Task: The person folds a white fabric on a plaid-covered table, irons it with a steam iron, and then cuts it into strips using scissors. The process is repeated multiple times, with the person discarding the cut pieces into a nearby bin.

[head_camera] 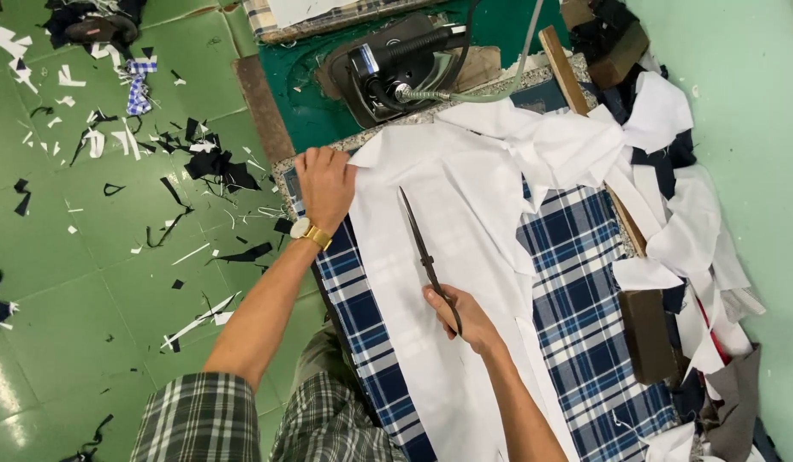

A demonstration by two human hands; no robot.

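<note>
1. Our right hand (465, 315) was closed around the handles of the long dark tailor's shears (428, 257), fingers curled through the loops; the blades lay nearly shut, pointing away from us over the cloth.
2. Our left hand (325, 184), with a gold wristwatch (311, 232) on it, pressed flat with the fingers gathered on the far left corner of the white fabric (430, 197), pinning it at the table's edge.
3. That white fabric lay spread lengthwise over a blue and white plaid cloth (576, 299) covering the work table, with the shears resting on its middle.
4. Further out sat a black steam iron (388, 64) on a green pad, a wooden ruler (576, 111) partly buried, and a heap of white offcuts (679, 214) to the right. Scraps (199, 162) littered the green tiled floor (88, 282).
5. We judged that the white layer could creep or pucker if the left hand's hold eased, pulling a cut off line; the blades might also catch the plaid cloth beneath.
6. We could not make out any marked line on the fabric, nor whether it was one layer or several. The handles were hidden inside our hand, and the fabric's near end ran out of view.
</note>
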